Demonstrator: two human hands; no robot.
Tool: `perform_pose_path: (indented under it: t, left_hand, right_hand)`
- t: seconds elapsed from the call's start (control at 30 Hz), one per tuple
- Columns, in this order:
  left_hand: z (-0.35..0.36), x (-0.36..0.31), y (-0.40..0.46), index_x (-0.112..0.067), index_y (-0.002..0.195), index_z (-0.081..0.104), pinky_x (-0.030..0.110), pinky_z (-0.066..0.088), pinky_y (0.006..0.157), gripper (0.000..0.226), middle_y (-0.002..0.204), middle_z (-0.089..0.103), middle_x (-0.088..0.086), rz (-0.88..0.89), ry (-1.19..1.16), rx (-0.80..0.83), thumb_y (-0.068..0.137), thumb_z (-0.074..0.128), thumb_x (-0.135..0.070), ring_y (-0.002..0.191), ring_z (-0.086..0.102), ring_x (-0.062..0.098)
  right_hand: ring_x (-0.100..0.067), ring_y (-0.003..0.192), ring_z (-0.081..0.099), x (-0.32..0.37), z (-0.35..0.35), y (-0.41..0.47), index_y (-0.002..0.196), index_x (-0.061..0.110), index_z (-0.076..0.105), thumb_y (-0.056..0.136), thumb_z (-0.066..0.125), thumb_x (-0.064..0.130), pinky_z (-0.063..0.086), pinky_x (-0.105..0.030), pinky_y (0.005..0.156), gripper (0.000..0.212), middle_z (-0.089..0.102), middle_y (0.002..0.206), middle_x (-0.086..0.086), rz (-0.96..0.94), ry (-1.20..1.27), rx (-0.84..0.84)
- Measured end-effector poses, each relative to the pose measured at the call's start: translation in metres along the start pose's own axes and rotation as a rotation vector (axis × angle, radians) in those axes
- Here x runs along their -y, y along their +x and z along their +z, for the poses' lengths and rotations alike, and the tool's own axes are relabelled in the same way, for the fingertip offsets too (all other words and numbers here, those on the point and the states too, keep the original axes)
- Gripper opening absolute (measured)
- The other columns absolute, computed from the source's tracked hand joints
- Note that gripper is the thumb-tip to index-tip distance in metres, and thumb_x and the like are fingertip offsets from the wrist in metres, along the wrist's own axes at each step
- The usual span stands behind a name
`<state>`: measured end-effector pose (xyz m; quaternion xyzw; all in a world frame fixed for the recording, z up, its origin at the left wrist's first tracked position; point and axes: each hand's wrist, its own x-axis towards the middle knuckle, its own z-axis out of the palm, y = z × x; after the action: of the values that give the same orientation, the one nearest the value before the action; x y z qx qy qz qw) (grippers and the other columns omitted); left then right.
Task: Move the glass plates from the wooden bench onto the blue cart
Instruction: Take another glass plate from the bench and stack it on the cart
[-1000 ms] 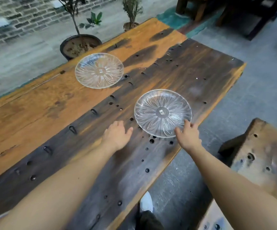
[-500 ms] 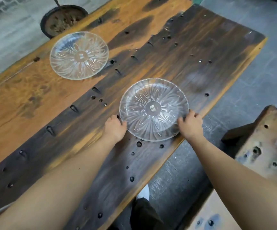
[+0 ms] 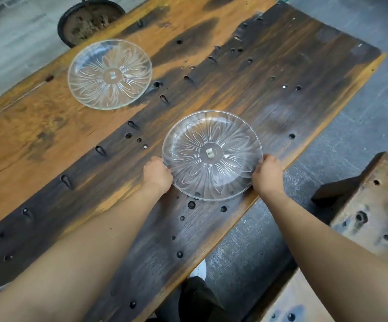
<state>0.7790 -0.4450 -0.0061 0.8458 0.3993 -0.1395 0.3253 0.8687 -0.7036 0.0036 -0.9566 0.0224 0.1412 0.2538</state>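
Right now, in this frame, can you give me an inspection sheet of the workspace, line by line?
Surface: wooden bench, dark and orange planks, many drilled holes, no cart in view.
Job's things: near glass plate by the bench's right edge, held at both sides; far glass plate lies flat and untouched near the far-left edge.
Clutter: nothing seen on the bench besides the plates.
Grips: left hand curled on the near plate's left rim; right hand curled on its right rim.
Cables: nothing seen.
Surroundings: plant pot on the floor beyond the bench, a worn wooden block at right, grey floor, the person's shoe below.
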Motion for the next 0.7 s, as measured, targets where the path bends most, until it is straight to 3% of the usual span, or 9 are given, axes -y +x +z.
perform_pose_path:
  t: [0.23, 0.4, 0.7]
  left_hand:
    - [-0.045, 0.031, -0.014, 0.001, 0.114, 0.051, 0.045, 0.055, 0.089, 0.025, 0.111, 0.065, 0.022, 0.004, -0.105, -0.057, 0.091, 0.052, -0.009, 0.102, 0.065, 0.039]
    - [-0.092, 0.063, -0.033, 0.003, 0.113, 0.056, 0.042, 0.052, 0.092, 0.028, 0.116, 0.064, 0.019, -0.021, -0.058, -0.166, 0.090, 0.052, -0.012, 0.105, 0.064, 0.037]
    - [-0.172, 0.157, -0.095, 0.003, 0.116, 0.053, 0.045, 0.053, 0.090, 0.028, 0.112, 0.066, 0.024, -0.139, -0.203, -0.378, 0.093, 0.050, -0.011, 0.106, 0.063, 0.041]
  right_hand:
    - [-0.043, 0.108, 0.048, 0.039, 0.009, -0.012, 0.111, -0.011, 0.052, 0.089, 0.043, -0.002, 0.026, -0.033, 0.082, 0.026, 0.054, 0.115, -0.032, -0.090, 0.005, -0.037]
    - [-0.042, 0.109, 0.047, 0.087, 0.019, -0.030, 0.114, -0.011, 0.051, 0.088, 0.044, -0.003, 0.027, -0.032, 0.085, 0.029, 0.053, 0.117, -0.032, -0.217, 0.039, -0.010]
    - [-0.042, 0.110, 0.048, 0.189, 0.041, -0.100, 0.117, -0.010, 0.051, 0.089, 0.043, -0.001, 0.028, -0.033, 0.087, 0.030, 0.053, 0.117, -0.031, -0.470, 0.031, 0.023]
